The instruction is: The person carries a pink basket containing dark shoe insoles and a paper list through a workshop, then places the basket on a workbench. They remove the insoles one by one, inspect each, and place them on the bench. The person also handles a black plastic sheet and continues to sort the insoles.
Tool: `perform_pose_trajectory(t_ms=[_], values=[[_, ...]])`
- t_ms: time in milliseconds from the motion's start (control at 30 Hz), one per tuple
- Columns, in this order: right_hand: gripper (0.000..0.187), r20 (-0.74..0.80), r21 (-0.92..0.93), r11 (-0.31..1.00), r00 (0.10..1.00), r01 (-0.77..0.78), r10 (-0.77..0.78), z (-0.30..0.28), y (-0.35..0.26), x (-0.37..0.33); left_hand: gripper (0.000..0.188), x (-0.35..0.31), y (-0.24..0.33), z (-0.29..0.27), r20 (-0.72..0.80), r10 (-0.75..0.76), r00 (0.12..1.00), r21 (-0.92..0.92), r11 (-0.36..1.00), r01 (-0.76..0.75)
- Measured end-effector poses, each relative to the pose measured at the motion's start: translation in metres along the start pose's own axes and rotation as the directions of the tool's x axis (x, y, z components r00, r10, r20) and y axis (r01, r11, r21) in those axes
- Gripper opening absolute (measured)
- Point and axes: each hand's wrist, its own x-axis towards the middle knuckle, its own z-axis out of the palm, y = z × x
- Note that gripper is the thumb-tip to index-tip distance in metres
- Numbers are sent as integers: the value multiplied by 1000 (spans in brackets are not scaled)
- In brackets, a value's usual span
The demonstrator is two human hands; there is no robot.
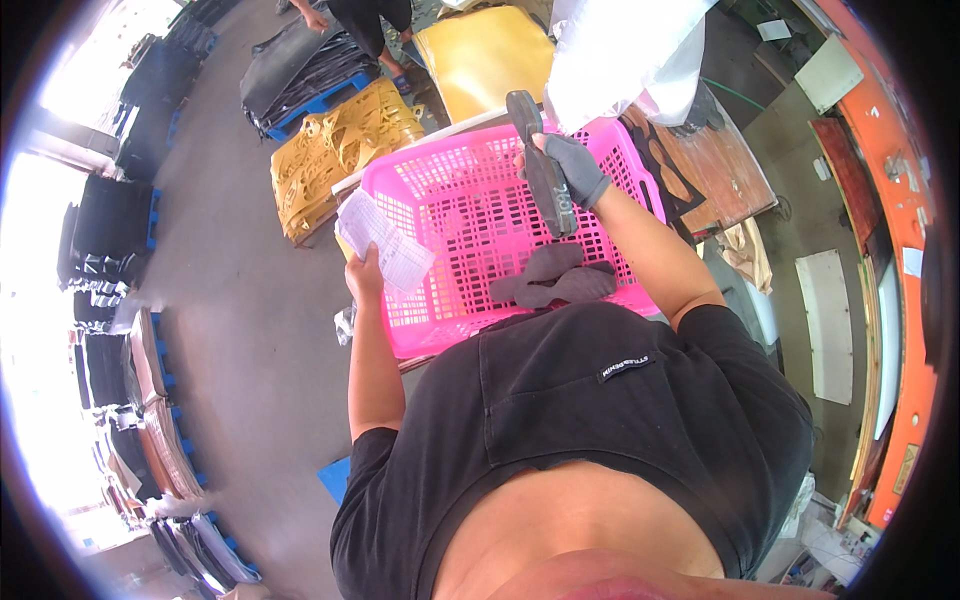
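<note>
A pink plastic basket (pixel 408 305) with slotted walls stands right in front of my body. My left hand (pixel 364 270) pinches a few white paper sheets (pixel 388 240) with writing on them, over the basket's left rim. In a grey fingerless glove, my right hand (pixel 572 165) grips a long dark sole-shaped piece (pixel 543 180), thick along its side and with pale marks near its lower end. It is held tilted above the basket. Beneath it, several dark grey sole-shaped pieces (pixel 562 285) lie loosely in the near part of the basket.
Yellow sheets (pixel 485 62) and yellow cut-out scraps (pixel 345 145) are piled beyond the basket. A clear plastic bag (pixel 625 55) and a wooden board (pixel 735 165) are at the right. Another person's hand (pixel 316 19) is by black sheets (pixel 300 68). An orange frame (pixel 905 420) edges the right.
</note>
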Motion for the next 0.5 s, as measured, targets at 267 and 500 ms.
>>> perform_pose_trajectory(t_ms=[267,500], values=[[28,30,-333,933,990,137,-135,4,0,-7,36,2,-4,1,-10,23,1000,25,999,-22],[27,28,-407,885,972,226,-235,5,5,-18,36,0,-4,1,-10,18,1000,-16,1000,-18]])
